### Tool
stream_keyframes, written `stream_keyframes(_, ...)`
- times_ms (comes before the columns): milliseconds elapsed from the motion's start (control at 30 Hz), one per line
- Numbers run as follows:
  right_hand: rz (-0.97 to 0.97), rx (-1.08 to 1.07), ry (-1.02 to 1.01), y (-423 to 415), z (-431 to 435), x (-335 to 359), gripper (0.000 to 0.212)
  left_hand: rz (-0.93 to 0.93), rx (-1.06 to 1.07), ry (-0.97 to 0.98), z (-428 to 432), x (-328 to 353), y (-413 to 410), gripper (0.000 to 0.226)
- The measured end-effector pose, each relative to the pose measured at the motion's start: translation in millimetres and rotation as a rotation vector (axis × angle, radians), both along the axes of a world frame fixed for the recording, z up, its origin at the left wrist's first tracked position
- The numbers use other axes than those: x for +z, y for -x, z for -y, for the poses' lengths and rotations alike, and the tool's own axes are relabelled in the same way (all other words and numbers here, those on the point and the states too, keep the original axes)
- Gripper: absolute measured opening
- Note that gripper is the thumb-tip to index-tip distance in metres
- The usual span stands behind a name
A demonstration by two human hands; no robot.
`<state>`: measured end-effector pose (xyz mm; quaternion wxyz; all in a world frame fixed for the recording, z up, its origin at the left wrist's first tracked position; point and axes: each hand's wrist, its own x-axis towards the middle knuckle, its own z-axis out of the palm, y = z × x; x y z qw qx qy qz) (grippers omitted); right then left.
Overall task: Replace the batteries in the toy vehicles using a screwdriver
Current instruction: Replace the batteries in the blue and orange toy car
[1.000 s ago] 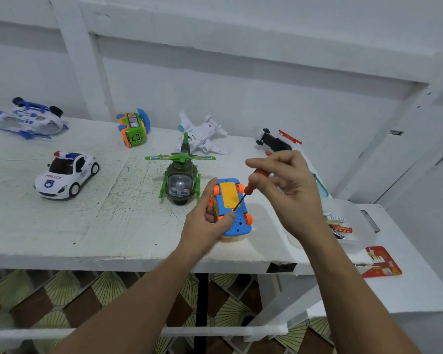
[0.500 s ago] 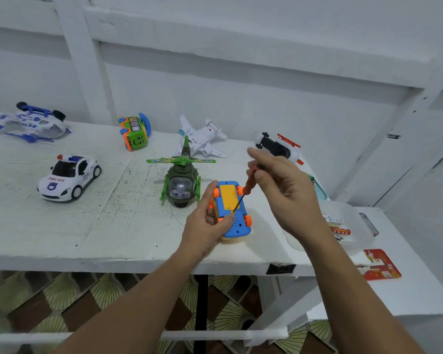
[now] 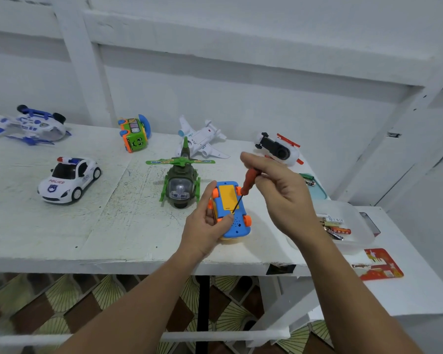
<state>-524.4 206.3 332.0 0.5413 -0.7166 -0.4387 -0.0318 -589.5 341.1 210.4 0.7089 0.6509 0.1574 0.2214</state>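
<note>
Within left fingers (image 3: 207,194), overturned car (image 3: 238,224) apparently meets screwdriver (image 3: 249,182).

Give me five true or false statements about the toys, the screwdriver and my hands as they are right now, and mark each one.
1. The right hand pinches the screwdriver. True.
2. The left hand grips the police car. False: it holds the blue car. The police car stands apart, far to the left.
3. The blue car lies upside down, with the screwdriver's tip on its underside. True.
4. The helicopter lies on its side. False: it stands upright behind the left hand.
5. Batteries lie in a clear tub on the right. True.
</note>
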Motion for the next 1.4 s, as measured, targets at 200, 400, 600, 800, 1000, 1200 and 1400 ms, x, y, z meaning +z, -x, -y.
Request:
stream_keyframes(200, 0.061, -0.038, -0.009, -1.9, -0.6, 1.7, 0.028, -0.005, 0.004, 0.006, -0.6, -1.6, -0.3, 0.078)
stream_keyframes(400, -0.031, 0.027, -0.011, -0.6, 0.7, 4.2, 0.037, -0.008, -0.003, 0.001, 0.1, 0.7, 0.5, 0.078)
stream_keyframes(600, 0.033, -0.001, 0.016, -1.1, 1.0, 2.1, 0.032, 0.002, 0.006, -0.015, 1.7, 2.4, 1.1, 0.078)
stream_keyframes(800, -0.064, 0.071, 0.034, 0.2, 2.4, 1.5, 0.052, -0.004, -0.008, 0.005, -0.2, -1.5, -0.5, 0.079)
stream_keyframes(1000, -0.047, 0.037, -0.005, 0.3, 1.4, 0.9, 0.033, 0.004, 0.006, -0.017, 0.7, -1.2, -0.9, 0.077)
stream_keyframes(1200, -0.129, 0.071, 0.001, 1.8, 4.1, -0.1, 0.044, -0.003, 0.010, -0.016, 0.8, -0.5, -1.3, 0.078)
stream_keyframes(1400, -0.057, 0.039, 0.010, 2.6, 5.5, -3.1, 0.039, 0.008, -0.006, 0.023, 1.4, -1.2, -1.2, 0.077)
